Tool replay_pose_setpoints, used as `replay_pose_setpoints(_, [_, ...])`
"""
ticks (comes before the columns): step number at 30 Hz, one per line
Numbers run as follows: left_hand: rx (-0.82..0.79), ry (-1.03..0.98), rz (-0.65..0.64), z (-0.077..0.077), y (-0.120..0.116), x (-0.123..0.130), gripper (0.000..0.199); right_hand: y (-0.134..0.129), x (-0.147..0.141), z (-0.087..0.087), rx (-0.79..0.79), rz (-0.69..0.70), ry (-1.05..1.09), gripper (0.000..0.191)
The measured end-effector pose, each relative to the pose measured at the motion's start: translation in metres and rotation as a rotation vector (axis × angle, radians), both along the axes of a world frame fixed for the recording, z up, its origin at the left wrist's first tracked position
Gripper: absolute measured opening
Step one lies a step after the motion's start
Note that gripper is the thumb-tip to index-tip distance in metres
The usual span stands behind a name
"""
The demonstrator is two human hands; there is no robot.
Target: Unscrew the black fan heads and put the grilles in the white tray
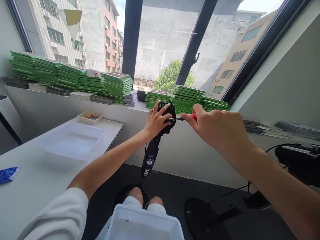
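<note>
A black stand fan without blades rises in front of my knees, with a dial and several pale buttons on its control panel (pixel 149 162). Its round motor head (pixel 170 128) is at the top of the pole. My left hand (pixel 157 120) grips this head from the left, its fingers curled over the front. A screwdriver with a red handle (pixel 193 116) is in my right hand (pixel 216 124). Its shaft points left at the middle of the head, near a small metal shaft by my left fingertips. Whether the tip touches anything, I cannot tell.
A white plastic tub (pixel 142 218) rests on my lap. On the left table (pixel 32 181) are another tub (pixel 96 142), a small tray (pixel 90 120) with coloured pieces and a blue packet (pixel 8 175). Green stacks (pixel 117 83) line the windowsill. A round black base (pixel 200 216) stands right.
</note>
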State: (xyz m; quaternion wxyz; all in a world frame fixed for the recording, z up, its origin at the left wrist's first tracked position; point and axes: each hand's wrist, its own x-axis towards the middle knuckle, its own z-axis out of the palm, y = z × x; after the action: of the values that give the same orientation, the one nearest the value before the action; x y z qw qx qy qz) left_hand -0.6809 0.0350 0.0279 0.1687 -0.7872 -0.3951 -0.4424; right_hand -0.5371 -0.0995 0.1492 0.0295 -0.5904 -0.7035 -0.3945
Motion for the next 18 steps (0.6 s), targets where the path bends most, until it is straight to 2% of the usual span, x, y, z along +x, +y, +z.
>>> replay_pose_setpoints(1, [-0.005,0.006,-0.012,0.0,0.001,-0.001,0.02,0.0,0.0,0.0,-0.012,0.002,0.006,0.059])
replay_pose_setpoints(4, [-0.008,0.003,-0.023,0.0,0.002,-0.004,0.021,0.0,-0.001,0.002,-0.109,0.021,0.065,0.049])
replay_pose_setpoints(8, [-0.013,-0.012,-0.018,0.0,0.002,-0.004,0.02,0.001,0.0,0.003,-0.047,-0.052,0.036,0.055])
replay_pose_setpoints(11, [-0.017,-0.028,-0.033,-0.001,0.003,-0.002,0.02,0.001,0.001,0.005,-0.155,-0.004,0.128,0.043])
replay_pose_setpoints(13, [-0.024,-0.092,-0.057,-0.002,0.005,-0.001,0.039,0.002,0.002,0.006,-0.13,-0.008,0.134,0.042])
replay_pose_setpoints(15, [-0.055,-0.193,-0.08,-0.004,0.009,-0.001,0.071,0.003,0.004,0.006,-0.05,-0.036,0.101,0.049])
replay_pose_setpoints(16, [-0.083,-0.244,-0.086,-0.006,0.012,-0.002,0.085,0.003,0.004,0.006,-0.05,-0.024,0.112,0.051])
replay_pose_setpoints(18, [-0.154,-0.319,-0.084,-0.009,0.016,-0.003,0.099,0.005,0.006,0.005,-0.15,0.042,0.179,0.042])
